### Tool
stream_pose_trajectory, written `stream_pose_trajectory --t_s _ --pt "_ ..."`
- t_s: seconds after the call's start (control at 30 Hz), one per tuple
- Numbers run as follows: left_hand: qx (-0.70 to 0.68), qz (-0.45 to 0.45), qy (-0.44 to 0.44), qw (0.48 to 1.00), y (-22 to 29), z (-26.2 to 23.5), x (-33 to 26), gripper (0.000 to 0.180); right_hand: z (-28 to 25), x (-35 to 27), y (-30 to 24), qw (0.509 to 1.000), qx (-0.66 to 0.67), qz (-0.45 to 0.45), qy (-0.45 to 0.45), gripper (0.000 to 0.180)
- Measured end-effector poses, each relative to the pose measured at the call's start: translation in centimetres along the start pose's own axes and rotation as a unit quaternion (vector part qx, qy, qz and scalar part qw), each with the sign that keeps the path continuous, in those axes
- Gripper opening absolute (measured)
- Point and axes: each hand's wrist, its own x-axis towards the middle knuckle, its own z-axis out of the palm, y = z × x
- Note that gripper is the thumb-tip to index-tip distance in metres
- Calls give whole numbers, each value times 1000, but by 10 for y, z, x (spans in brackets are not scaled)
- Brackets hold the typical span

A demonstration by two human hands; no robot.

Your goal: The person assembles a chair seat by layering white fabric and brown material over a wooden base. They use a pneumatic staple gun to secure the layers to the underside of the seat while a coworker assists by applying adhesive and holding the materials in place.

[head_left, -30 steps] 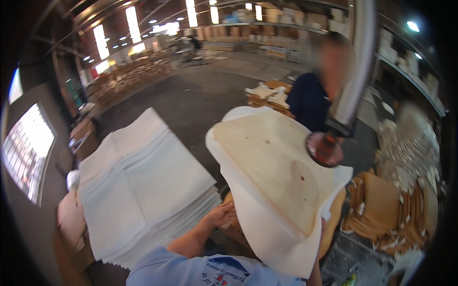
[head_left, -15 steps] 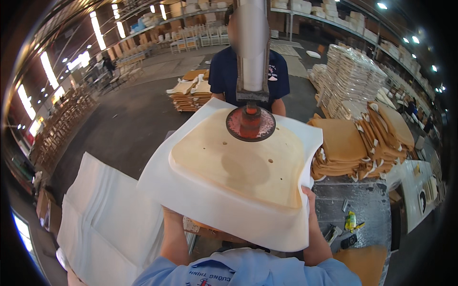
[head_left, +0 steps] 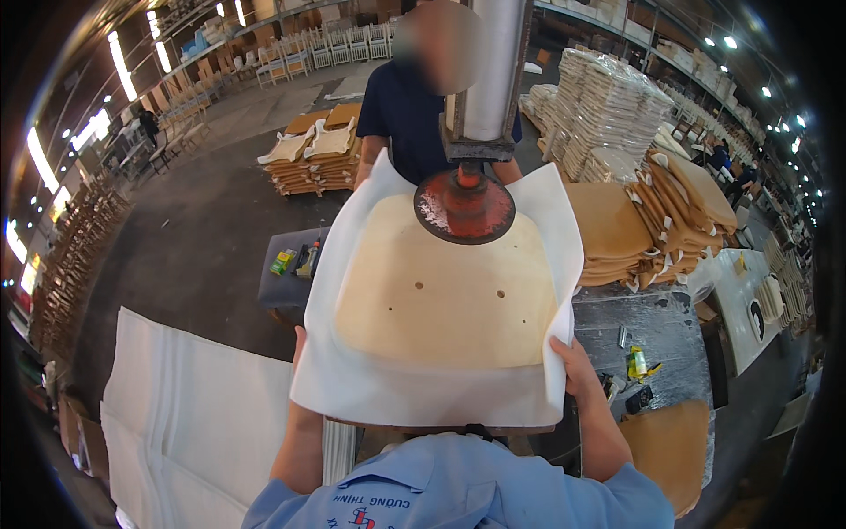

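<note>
A pale plywood seat panel with several small holes lies on a white foam sheet, whose edges curl up around it. Over the panel's far part sits the round red disc of a press. My left hand holds the sheet's left edge, most of its fingers hidden by the foam. At the right edge my right hand grips the foam, thumb on the inner side. Facing me, a co-worker in a dark shirt stands behind the sheet; both of that person's hands are hidden by it.
A stack of white sheets lies at the left. Brown seat covers are piled on the right-hand table, with tools and a yellow item nearer me. A dark stool carrying small tools stands at the left.
My hands have turned and straightened the sheet and panel beneath the disc. The right edge of the sheet now curls further up, and my left hand has come higher along the left edge.
</note>
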Motion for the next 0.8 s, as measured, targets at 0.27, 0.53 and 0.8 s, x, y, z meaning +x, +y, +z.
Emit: stream_pose_trajectory --t_s 0.27,0.53,0.8 --pt "144 -201 93 964 -25 -87 6 65 3 14 22 997 -61 2 39 61" --pt "223 -206 115 946 -50 -101 27 75 -7 29 53 994 -90 -24 57 60" --pt "243 -191 139 941 -61 -104 18 77 -6 32 52 987 -143 -6 69 67"
